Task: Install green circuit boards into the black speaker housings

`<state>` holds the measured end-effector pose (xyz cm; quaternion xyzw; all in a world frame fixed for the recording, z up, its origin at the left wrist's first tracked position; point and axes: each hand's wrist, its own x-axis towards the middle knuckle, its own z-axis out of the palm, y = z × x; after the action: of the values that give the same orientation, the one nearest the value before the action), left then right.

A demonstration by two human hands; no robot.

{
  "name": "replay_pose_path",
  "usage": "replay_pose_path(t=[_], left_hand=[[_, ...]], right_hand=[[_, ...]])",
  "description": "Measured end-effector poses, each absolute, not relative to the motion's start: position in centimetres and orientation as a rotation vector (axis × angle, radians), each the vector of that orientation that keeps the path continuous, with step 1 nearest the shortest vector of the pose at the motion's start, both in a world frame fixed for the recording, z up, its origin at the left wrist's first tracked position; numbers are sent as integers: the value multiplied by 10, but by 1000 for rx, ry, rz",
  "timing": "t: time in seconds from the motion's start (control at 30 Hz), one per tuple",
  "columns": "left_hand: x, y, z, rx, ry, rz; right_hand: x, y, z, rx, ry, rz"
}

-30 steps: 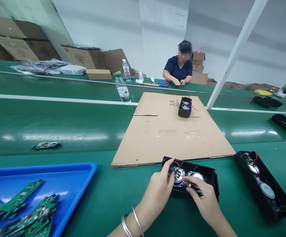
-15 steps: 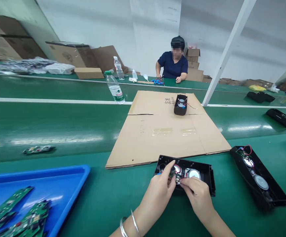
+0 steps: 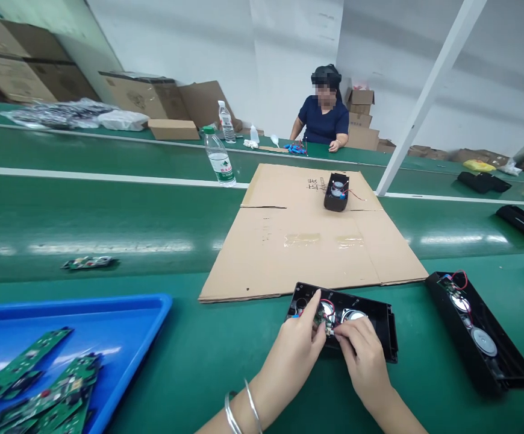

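A black speaker housing (image 3: 383, 331) lies open-side up on the green table in front of me, with two round speaker drivers inside. My left hand (image 3: 291, 349) is closed on a small circuit board (image 3: 323, 314) over the housing's left part. Thumb and forefinger of my right hand (image 3: 365, 355) pinch a small white connector (image 3: 330, 331) at the board's lower edge. Red wires run beside the board. Fingers partly cover the board, and whether the connector is seated I cannot tell.
A blue tray (image 3: 153, 319) with several green circuit boards (image 3: 70, 386) stands at left. Another open speaker housing (image 3: 508, 355) lies at right. Beyond are a cardboard sheet (image 3: 262, 253), a third housing (image 3: 336, 202), a water bottle (image 3: 220, 163) and a seated person (image 3: 325, 117).
The view has shifted slightly, so the surroundings sit a little further right. Both hands remain at the board, and the right fingers have moved slightly at the connector.
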<state>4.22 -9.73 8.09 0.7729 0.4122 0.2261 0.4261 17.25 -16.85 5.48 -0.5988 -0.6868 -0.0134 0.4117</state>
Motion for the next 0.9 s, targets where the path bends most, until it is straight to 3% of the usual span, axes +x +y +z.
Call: replay_pose_path(t=[0.57, 0.77, 0.9], left_hand=[[44, -98, 87, 1991, 1075, 482], [46, -95, 84, 1907, 1056, 531], [42, -92, 88, 1966, 922, 576]], right_hand=[[172, -166, 58, -1345, -2009, -520], [174, -166, 53, -1336, -1997, -500], [175, -165, 52, -1379, -1893, -287]])
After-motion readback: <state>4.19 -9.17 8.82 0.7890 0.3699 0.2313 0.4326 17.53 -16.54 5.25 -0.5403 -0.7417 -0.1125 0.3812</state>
